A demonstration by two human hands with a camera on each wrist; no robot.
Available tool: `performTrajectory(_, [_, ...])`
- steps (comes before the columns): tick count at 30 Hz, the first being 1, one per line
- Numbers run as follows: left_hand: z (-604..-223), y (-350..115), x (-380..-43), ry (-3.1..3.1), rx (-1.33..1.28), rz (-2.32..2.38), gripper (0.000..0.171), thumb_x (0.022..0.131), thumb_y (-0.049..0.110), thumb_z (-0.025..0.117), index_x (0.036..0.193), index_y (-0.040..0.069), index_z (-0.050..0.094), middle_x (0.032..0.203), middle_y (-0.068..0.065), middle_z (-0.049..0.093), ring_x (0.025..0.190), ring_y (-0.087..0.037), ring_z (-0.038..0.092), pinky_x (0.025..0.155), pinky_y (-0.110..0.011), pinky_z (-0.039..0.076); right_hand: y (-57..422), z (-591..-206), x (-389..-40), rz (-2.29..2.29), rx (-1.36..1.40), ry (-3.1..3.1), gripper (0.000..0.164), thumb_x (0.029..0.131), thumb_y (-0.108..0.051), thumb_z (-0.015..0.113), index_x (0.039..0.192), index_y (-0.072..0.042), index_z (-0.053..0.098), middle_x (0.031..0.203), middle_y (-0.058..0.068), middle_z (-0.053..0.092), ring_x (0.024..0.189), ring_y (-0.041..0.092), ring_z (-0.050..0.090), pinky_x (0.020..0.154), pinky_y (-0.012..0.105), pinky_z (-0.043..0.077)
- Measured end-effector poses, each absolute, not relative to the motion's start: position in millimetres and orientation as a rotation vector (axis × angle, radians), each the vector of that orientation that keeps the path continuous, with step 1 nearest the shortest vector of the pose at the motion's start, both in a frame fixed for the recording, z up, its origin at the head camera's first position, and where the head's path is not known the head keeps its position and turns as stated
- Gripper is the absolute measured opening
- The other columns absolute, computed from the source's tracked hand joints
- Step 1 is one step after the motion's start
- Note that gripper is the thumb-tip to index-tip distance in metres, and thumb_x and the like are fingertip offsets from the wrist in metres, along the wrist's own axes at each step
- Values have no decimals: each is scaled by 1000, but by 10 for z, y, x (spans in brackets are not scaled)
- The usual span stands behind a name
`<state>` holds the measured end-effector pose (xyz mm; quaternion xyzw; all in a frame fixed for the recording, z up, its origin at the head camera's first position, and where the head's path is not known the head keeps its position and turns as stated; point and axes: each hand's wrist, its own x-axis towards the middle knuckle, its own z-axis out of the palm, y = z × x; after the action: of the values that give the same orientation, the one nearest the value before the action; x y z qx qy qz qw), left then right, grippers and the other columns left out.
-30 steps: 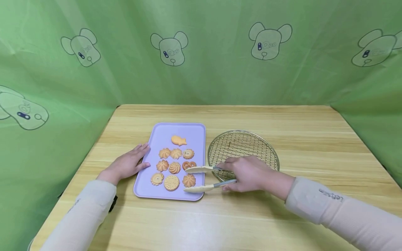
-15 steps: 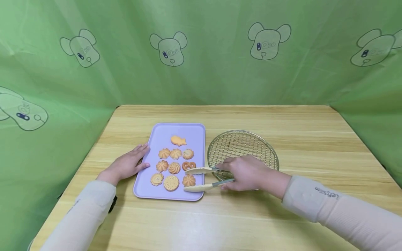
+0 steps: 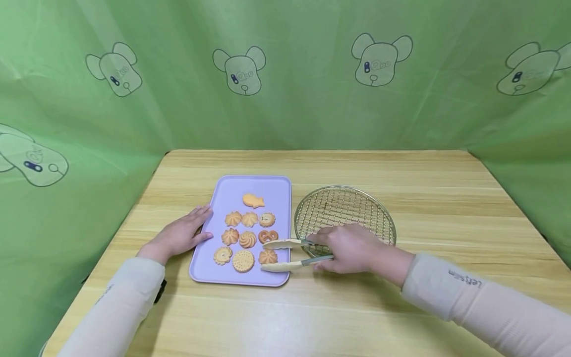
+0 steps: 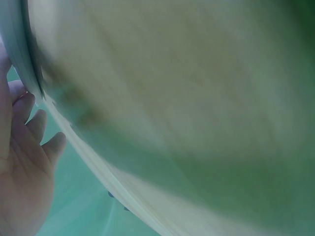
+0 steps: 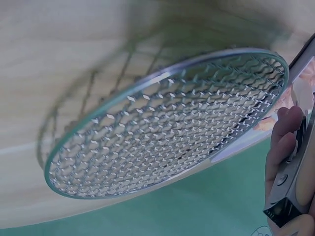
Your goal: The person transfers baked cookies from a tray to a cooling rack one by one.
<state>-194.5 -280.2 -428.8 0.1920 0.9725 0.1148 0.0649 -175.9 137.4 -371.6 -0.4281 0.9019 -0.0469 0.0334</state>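
My right hand grips a pair of tongs with pale tips spread apart. Between the tips lies a ridged, star-shaped cookie at the near right of a purple tray. A pretzel-shaped cookie sits just beyond the far tip. My left hand rests at the tray's left edge, fingers extended, thumb on the rim. In the left wrist view that hand shows with fingers at the tray's edge. The right wrist view catches the metal handle of the tongs in my fingers.
A round wire rack stands right of the tray, partly under my right hand. Several other cookies lie in rows on the tray, with a fish-shaped cookie at the far end. A green curtain encloses the wooden table.
The near arm of the tongs has edged slightly closer to the star-shaped cookie. My left hand, the tray and the cookies stay in place.
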Motion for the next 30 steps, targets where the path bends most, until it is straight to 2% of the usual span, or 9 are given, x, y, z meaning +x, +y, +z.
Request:
performTrajectory(5, [-4284,-2795,-1939,2937,583,349,68,97,38,54,148,1,29,155,-15,21,140,-36,20,113,-49,21,1410,-3778,-1741,-187,-1336,2818,67,81,-55,68,130,-11,60,120,10,64,93,26,67,71,42,57])
performTrajectory(10, [-4276,-2790,-1933,2937,576,349,68,98,38,53,148,0,28,155,-15,21,140,-36,19,113,-49,21,1435,-3835,-1718,-216,-1338,2852,67,81,-54,68,131,-11,58,120,11,64,96,28,66,71,43,57])
performTrajectory(20, [-4252,-2770,-1912,2943,584,341,67,98,37,53,148,0,29,154,-16,22,140,-36,20,113,-48,21,1515,-3926,-1697,-305,-1338,2935,65,81,-52,69,130,-10,59,118,12,65,91,28,68,69,42,58])
performTrajectory(24, [-4239,-2759,-1902,2944,583,343,67,98,36,53,148,-1,29,154,-17,22,140,-36,20,113,-49,21,1551,-3933,-1682,-318,-1294,2977,67,81,-53,69,131,-11,58,119,12,64,89,27,68,64,39,58])
performTrajectory(30, [-4245,-2764,-1899,2945,577,338,67,98,37,53,148,0,29,154,-17,22,140,-36,20,112,-49,21,1623,-3906,-1688,-331,-1189,3034,69,80,-56,69,132,-11,58,121,14,63,96,31,66,61,38,58])
